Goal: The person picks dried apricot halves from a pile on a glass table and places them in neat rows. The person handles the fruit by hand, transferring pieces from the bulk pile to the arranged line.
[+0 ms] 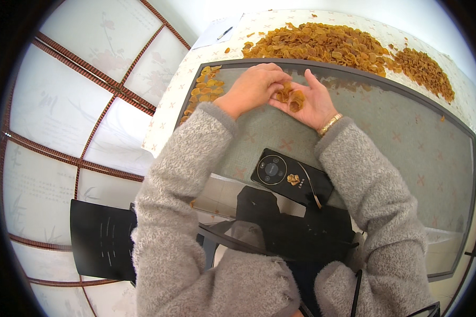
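Observation:
My right hand (313, 103) is turned palm up, thumb raised, with several thin amber-brown dried slices (296, 100) resting on the palm and fingers. Over its fingertips, my left hand (254, 87) bends in with fingers closed at the edge of those slices; what exactly it pinches is partly hidden. Both hands are above a dark-framed glass panel (407, 132) lying on the table. Beside my left wrist, flat slices (206, 90) are laid out along the panel's left edge.
A large heap of dried slices (322, 45) and a smaller heap of finer pieces (423, 68) lie beyond the panel. Nearer me, a black phone (272, 171) carries a small tan piece (293, 179) and a thin stick (311, 185). A pen (225, 33) rests on paper, far left.

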Motion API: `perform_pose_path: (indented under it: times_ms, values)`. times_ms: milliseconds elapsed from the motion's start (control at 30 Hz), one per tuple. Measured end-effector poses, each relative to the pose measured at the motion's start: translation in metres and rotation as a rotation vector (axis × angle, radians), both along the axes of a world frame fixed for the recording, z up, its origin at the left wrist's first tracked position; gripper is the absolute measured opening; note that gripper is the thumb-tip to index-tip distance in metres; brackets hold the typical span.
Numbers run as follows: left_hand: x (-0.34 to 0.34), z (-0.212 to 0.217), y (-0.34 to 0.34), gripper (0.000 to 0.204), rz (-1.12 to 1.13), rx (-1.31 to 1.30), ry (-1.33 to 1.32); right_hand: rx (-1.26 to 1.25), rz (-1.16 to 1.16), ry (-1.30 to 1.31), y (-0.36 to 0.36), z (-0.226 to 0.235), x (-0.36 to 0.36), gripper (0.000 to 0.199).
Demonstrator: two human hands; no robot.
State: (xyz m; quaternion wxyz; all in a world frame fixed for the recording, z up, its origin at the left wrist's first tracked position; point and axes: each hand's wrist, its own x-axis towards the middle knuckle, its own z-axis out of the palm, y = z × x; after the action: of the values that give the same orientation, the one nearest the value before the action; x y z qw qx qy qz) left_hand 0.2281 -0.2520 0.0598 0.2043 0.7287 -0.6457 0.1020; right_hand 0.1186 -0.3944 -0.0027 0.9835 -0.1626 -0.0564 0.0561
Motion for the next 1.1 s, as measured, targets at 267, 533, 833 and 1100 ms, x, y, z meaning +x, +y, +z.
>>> perform_pose_path:
  times_ms: [267, 533, 833, 1100]
  values:
    - [-0.018, 0.003, -0.008, 0.016, -0.019, -0.049, 0.031, -0.016, 0.013, 0.007, 0.001, -0.002, 0.000, 0.080]
    - [-0.025, 0.003, -0.013, 0.016, -0.087, 0.001, -0.049, 0.130, 0.208, -0.220, -0.014, -0.031, 0.013, 0.073]
    - [-0.022, 0.007, -0.011, 0.004, 0.000, 0.079, 0.257, -0.037, 0.063, -0.017, 0.001, -0.009, 0.003, 0.084]
    - [-0.017, 0.013, -0.006, 0.010, 0.148, 0.063, 0.642, -0.040, 0.065, -0.018, 0.000, -0.007, 0.001, 0.087]
